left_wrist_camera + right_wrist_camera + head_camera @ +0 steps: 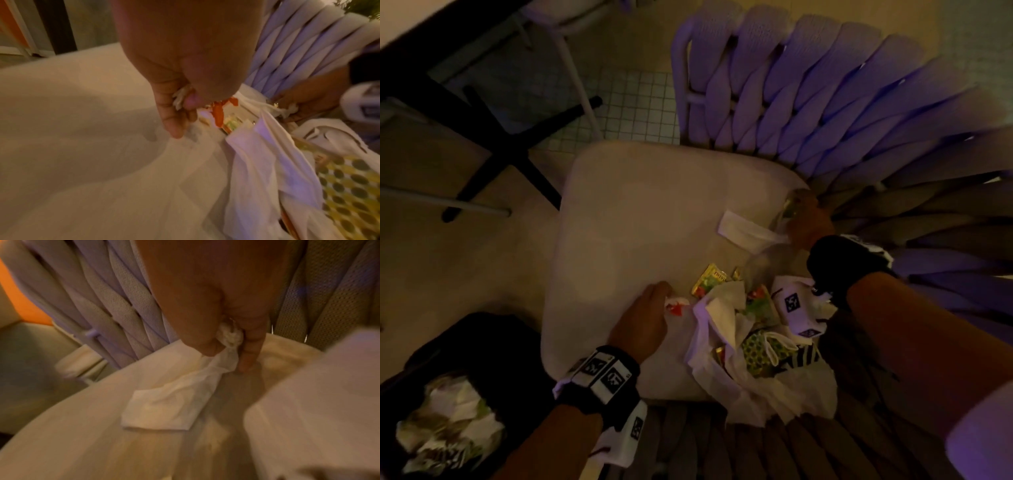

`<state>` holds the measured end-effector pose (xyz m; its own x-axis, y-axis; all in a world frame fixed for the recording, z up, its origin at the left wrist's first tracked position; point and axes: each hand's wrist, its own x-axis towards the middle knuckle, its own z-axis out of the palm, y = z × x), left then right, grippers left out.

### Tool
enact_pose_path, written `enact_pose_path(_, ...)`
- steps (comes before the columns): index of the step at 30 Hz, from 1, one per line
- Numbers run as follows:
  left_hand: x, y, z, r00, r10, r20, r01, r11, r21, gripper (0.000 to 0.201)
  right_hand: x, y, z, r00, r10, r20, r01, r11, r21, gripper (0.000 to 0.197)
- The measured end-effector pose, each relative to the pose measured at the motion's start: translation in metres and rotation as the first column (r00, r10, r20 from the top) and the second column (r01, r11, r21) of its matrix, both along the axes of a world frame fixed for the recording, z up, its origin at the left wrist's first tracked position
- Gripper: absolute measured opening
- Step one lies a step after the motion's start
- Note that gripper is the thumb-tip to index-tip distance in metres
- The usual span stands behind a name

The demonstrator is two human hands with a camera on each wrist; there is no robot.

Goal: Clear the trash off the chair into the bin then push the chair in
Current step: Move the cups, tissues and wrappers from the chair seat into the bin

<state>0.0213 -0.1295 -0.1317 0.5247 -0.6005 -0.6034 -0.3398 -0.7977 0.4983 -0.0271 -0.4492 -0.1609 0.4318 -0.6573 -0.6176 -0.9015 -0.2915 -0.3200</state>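
A woven-back chair (808,89) has a pale seat cushion (640,212) strewn with trash. My left hand (645,317) pinches a small red-and-white wrapper (676,305) at the cushion's near side; in the left wrist view that hand (180,104) has its fingers curled round crumpled paper with the red wrapper (219,113) below. My right hand (808,222) at the cushion's back right corner grips one end of a white napkin (743,229); the right wrist view shows the napkin (170,402) trailing from that hand (230,344) across the seat. A black bin (448,404) holding crumpled paper stands at lower left.
A heap of white napkins (726,329), a yellow-green packet (710,279) and a dotted yellow wrapper (756,353) lies on the cushion's near right. A black table base (493,137) and pale chair legs (582,85) stand on the floor at upper left.
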Motion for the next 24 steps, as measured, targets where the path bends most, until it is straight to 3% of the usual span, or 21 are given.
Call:
enact_pose_path(3, 0.010, -0.001, 0.003, 0.999, -0.035, 0.026, 0.038, 0.993, -0.112, 0.056, 0.000, 0.009, -0.007, 1.000, -0.008, 0.009, 0.009, 0.993, -0.116, 0.055)
enact_pose_path(5, 0.014, -0.013, 0.005, 0.999, -0.043, 0.026, 0.045, 0.996, -0.083, 0.044, -0.002, 0.011, -0.007, 0.995, 0.072, -0.069, -0.083, 0.980, -0.181, 0.046)
enact_pose_path(7, 0.015, -0.031, 0.009, 0.996, -0.058, 0.067, 0.061, 0.997, -0.044, 0.030, -0.001, 0.012, -0.002, 0.990, 0.138, -0.038, -0.142, 0.978, -0.152, 0.042)
enact_pose_path(10, 0.016, -0.054, 0.008, 0.983, -0.149, 0.104, 0.149, 0.989, 0.007, 0.033, -0.001, 0.008, 0.006, 0.970, 0.234, 0.057, -0.233, 0.972, -0.029, 0.036)
enact_pose_path(12, 0.016, -0.066, 0.001, 0.961, -0.233, 0.147, 0.232, 0.972, 0.021, 0.033, -0.003, 0.003, 0.014, 0.976, 0.173, 0.130, -0.180, 0.983, 0.045, 0.033)
enact_pose_path(16, 0.016, -0.085, -0.016, 0.894, -0.404, 0.192, 0.395, 0.915, 0.086, 0.052, -0.008, -0.001, 0.035, 0.944, -0.180, 0.275, 0.087, 0.944, 0.318, 0.024)
enact_pose_path(19, 0.014, -0.083, -0.026, 0.902, -0.408, 0.140, 0.396, 0.912, 0.109, 0.063, -0.017, -0.001, 0.048, 0.919, -0.266, 0.292, 0.127, 0.899, 0.419, 0.025)
enact_pose_path(21, 0.014, -0.078, -0.028, 0.917, -0.379, 0.126, 0.375, 0.925, 0.059, 0.060, -0.025, -0.001, 0.050, 0.909, -0.294, 0.295, 0.142, 0.885, 0.444, 0.026)
enact_pose_path(24, 0.016, -0.075, -0.029, 0.882, -0.450, 0.140, 0.450, 0.892, 0.029, 0.040, -0.034, 0.001, 0.053, 0.892, -0.348, 0.289, 0.181, 0.860, 0.477, 0.022)
